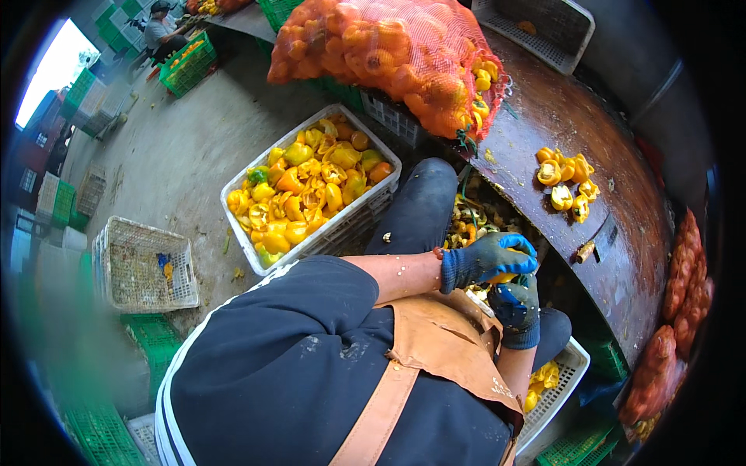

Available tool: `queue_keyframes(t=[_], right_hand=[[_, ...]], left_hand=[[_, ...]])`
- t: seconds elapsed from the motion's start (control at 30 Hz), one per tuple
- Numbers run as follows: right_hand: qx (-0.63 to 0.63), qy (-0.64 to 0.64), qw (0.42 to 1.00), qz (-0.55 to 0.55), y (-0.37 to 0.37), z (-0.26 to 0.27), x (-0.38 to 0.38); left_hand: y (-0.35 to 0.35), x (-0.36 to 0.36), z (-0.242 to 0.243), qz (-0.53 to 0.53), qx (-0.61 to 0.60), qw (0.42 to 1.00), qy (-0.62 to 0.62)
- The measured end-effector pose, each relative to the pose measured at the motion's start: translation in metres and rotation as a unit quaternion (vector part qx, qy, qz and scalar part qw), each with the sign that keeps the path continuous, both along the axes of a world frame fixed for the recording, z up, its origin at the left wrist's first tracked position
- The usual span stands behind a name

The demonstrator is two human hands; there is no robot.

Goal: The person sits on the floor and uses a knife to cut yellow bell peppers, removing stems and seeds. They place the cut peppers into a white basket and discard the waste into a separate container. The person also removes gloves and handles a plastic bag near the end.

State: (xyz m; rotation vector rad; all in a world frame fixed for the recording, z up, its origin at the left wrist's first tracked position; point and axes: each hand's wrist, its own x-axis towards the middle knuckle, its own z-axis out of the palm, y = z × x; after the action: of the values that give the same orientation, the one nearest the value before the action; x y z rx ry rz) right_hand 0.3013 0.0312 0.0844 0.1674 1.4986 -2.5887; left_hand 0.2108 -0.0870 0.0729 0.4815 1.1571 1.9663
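My left hand (488,260), in a blue and dark work glove, grips a yellow bell pepper (503,278) above my lap. My right hand (516,311), gloved alike, presses against the pepper's near side, its fingertips partly hidden. Beneath the hands lie pepper scraps and cores (475,218) between my knees. On the brown table (632,279) several yellow peppers (564,175) sit in a cluster, some with cut open ends. A wide-bladed knife (605,237) with a wooden handle lies closer to the table edge.
Left of my knee stands a white crate (233,233) of opened yellow peppers. A red mesh sack (379,52) of peppers lies at the table's far end. Another white crate (568,373) is beside my right leg. A person (160,32) sits far left near a green crate (187,67).
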Motion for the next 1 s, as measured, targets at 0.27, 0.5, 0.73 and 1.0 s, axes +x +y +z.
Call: queue_keyframes(t=[0.27,0.5,0.73,1.0], right_hand=[[0.233,-0.126,0.964,0.004,0.042,-0.008,-0.017],[0.242,-0.155,0.957,-0.030,0.073,-0.090,-0.007],[0.345,-0.142,0.921,-0.113,0.086,-0.101,-0.020],[0.710,0.068,0.680,-0.168,0.155,-0.118,-0.132]], left_hand=[[-0.095,-0.088,-0.002,0.276,-0.163,0.938,0.130],[-0.303,-0.138,-0.135,0.299,-0.570,0.439,0.628],[-0.256,-0.136,-0.077,0.439,-0.516,0.528,0.512],[-0.102,-0.089,0.015,0.292,-0.314,0.471,0.771]])
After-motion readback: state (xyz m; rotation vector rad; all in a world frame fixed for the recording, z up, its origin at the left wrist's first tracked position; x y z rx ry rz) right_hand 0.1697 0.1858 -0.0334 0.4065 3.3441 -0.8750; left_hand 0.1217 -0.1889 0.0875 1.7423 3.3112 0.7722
